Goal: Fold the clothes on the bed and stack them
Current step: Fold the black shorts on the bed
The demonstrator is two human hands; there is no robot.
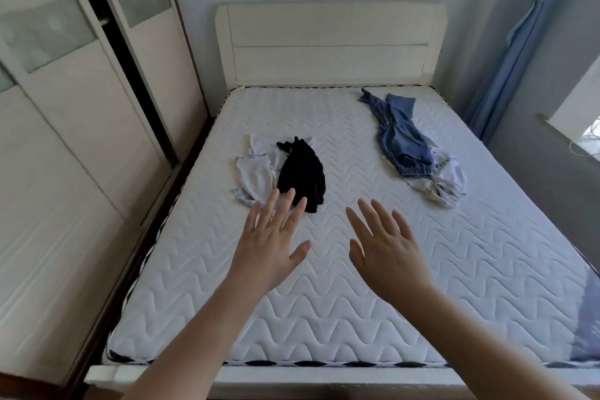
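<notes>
A bare quilted white mattress [341,286] fills the view. On its left half lies a crumpled black garment [303,169] partly over a crumpled white garment [256,172]. On the right half a blue denim garment [401,133] lies across another white garment [444,182] with dark lettering. My left hand [271,243] is held above the mattress with fingers straight and spread, its fingertips in front of the black garment's near end. My right hand [386,250] hovers beside it, fingers also straight, holding nothing.
A cream headboard [331,45] stands at the far end. A tall wardrobe [74,146] with sliding doors runs close along the bed's left side. A blue curtain [519,52] and a window sill [571,136] are on the right. The bed's white foot frame [227,377] is nearest me.
</notes>
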